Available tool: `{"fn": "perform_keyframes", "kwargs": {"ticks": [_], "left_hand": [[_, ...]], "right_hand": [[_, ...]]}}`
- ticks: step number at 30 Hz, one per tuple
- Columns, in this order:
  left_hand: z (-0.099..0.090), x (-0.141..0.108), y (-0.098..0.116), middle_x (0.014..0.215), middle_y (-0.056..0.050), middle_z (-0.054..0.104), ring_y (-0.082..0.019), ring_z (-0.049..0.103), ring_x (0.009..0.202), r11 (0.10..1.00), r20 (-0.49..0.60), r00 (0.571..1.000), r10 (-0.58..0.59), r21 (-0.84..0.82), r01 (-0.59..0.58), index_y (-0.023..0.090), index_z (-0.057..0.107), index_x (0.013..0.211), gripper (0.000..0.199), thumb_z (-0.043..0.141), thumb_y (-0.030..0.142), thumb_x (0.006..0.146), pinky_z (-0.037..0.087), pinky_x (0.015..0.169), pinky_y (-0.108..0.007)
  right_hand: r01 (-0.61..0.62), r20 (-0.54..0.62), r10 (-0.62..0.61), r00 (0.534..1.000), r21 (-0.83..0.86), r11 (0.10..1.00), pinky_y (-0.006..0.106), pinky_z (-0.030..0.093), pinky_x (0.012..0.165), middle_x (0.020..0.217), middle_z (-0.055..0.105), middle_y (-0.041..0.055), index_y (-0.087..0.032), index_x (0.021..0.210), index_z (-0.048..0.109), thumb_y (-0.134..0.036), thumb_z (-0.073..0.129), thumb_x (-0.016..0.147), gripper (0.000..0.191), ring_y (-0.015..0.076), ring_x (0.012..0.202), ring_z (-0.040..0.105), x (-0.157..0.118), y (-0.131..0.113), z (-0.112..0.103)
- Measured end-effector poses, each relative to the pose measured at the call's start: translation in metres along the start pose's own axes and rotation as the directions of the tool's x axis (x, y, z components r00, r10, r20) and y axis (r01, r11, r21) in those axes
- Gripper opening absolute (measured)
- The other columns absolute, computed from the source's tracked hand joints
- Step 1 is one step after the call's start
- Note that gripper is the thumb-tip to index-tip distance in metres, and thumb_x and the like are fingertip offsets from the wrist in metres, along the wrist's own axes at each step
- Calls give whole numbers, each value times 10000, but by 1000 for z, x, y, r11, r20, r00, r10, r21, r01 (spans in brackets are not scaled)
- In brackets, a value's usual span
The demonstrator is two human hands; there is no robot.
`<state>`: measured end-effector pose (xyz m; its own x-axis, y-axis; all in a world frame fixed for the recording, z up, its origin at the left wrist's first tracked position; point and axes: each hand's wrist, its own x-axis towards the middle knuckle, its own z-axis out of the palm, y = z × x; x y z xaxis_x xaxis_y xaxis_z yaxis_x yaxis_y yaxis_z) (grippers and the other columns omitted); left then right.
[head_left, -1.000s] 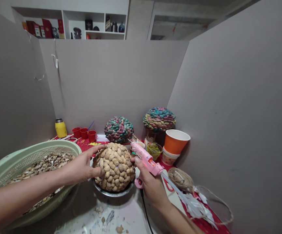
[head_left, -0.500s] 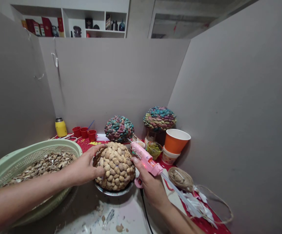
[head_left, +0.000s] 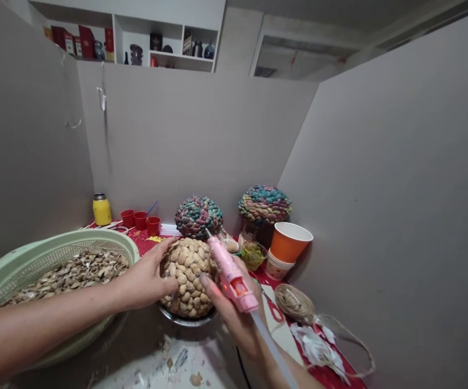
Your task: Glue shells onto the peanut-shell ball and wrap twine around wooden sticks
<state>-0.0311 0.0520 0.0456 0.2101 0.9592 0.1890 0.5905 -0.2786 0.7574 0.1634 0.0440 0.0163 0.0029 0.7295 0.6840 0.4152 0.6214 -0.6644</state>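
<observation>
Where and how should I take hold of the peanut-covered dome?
Probably the left flank of the dome, coming from the left, thumb in front, as the left hand cups it. It's rounded with no visible handle; a metal bowl sits beneath, and the pink glue gun crowds its right.

Counting my own: one left hand (head_left: 147,280), one right hand (head_left: 239,319). I've got one glue gun (head_left: 231,270), one glue stick (head_left: 272,348), one peanut dome (head_left: 189,275), one steel bowl (head_left: 187,323). One basket (head_left: 131,246); shells (head_left: 83,273) in it, too many for me to count. Two coloured domes (head_left: 199,216), three red cups (head_left: 140,220), one yellow bottle (head_left: 102,209), one blue stick (head_left: 151,207). One orange cup (head_left: 290,241); paper cups (head_left: 277,267) under it, several, exact number unclear to me. One clear bowl (head_left: 253,259), one twine coil (head_left: 294,302), one pair of scissors (head_left: 276,312).
</observation>
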Motion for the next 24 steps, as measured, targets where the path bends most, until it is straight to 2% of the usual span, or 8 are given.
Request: {"fn": "perform_keyframes", "kwargs": {"ticks": [2, 6, 11, 17, 24], "left_hand": [[1, 0, -2, 1411, -119, 497, -304, 457, 1291, 1000, -2, 1000, 6, -1, -6, 164, 345, 1416, 846, 576, 163, 602, 333, 1102, -449], [4, 0, -9, 1441, -152, 450, -284, 433, 1312, 999, -12, 999, 33, 3, -33, 111, 304, 1431, 862, 578, 168, 615, 306, 1121, -420], [8, 1, -15, 1437, -147, 463, -270, 433, 1318, 994, -16, 995, 96, -51, -97, 123, 327, 1412, 819, 586, 168, 636, 311, 1123, -400], [9, 0, -17, 1438, -140, 463, -280, 440, 1311, 992, -25, 994, 106, -62, -108, 146, 352, 1399, 800, 597, 165, 638, 320, 1120, -416], [9, -1, -17, 1411, -138, 489, -286, 455, 1295, 994, -32, 995, 97, -51, -98, 139, 364, 1393, 789, 595, 157, 638, 347, 1104, -415]], "right_hand": [[127, 68, -122, 990, -69, 989, 386, 501, 900, 1085, 638, 102, -190, 1037, 644, -324, 643, 805, 268, 260, 1002, 607, 2, 6, 7], [242, 145, -219, 965, -167, 956, 408, 482, 919, 1111, 603, 115, -173, 1056, 608, -322, 632, 816, 284, 268, 1051, 565, 4, 18, 18], [261, 187, -221, 957, -228, 938, 436, 470, 923, 1117, 585, 128, -168, 1034, 596, -293, 614, 819, 250, 280, 1067, 539, 3, 19, 20], [272, 201, -223, 954, -259, 927, 447, 463, 928, 1130, 582, 133, -157, 1134, 577, -260, 614, 820, 333, 277, 1059, 541, 4, 15, 20], [250, 184, -208, 961, -250, 935, 415, 474, 897, 1108, 585, 115, -167, 1081, 594, -255, 613, 825, 272, 261, 1030, 545, 2, 15, 20]]}}
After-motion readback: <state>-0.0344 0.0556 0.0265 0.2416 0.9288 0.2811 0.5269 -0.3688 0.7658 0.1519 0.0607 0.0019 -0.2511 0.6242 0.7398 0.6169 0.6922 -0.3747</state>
